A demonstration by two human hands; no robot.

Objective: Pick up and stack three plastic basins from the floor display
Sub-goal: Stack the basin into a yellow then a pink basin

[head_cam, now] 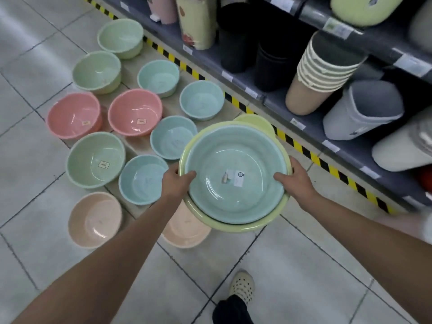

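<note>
Your stack (233,206) covers half the peach basin (185,231) and most of a yellow basin (254,120) behind it; the sticker (239,177) print's too tiny to read.

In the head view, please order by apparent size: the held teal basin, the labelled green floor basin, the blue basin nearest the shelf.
1. held teal basin: largest, though nearness to the camera inflates it.
2. labelled green floor basin.
3. blue basin nearest the shelf: smallest, also farthest away, so unsure.
</note>
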